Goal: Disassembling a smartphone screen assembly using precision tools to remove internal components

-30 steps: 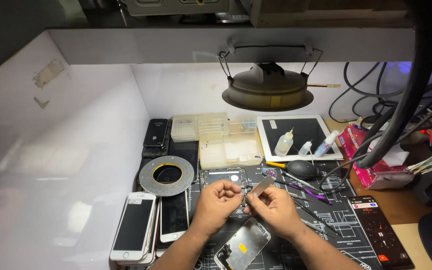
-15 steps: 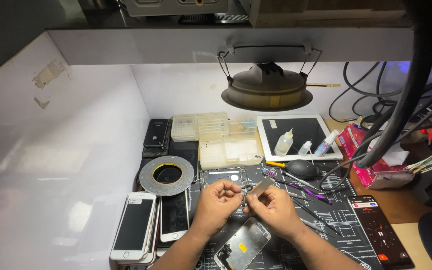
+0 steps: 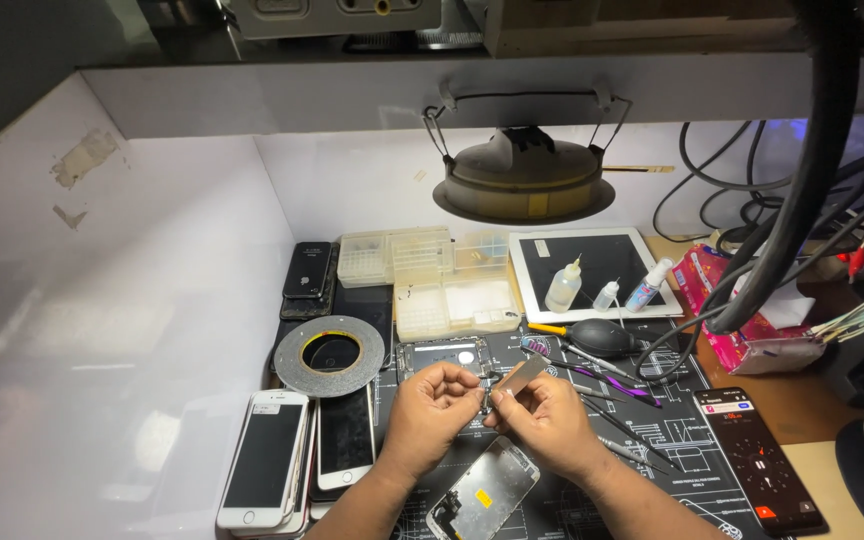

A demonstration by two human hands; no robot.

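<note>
A: Why is the desk [image 3: 812,420] so crowded at the edges?
B: It leaves the mat [image 3: 652,440] free in the middle. Phones [image 3: 264,455] are stacked near left, the tape roll [image 3: 330,352] behind them, boxes [image 3: 422,280] and bottles [image 3: 564,287] far back.
A: And the hands?
B: They meet over the mat, close under the lamp [image 3: 524,180]. The left hand [image 3: 430,415] has its fingers pressed around a small part I can't make out; the right hand [image 3: 542,420] pinches a thin metal blade [image 3: 518,378] against it. A screen [image 3: 482,492] lies just near of them.

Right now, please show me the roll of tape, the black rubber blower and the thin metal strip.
roll of tape [image 3: 297,372], head view, left rim.
black rubber blower [image 3: 603,337], head view, bulb middle.
thin metal strip [image 3: 523,377], head view, flat middle.
</note>
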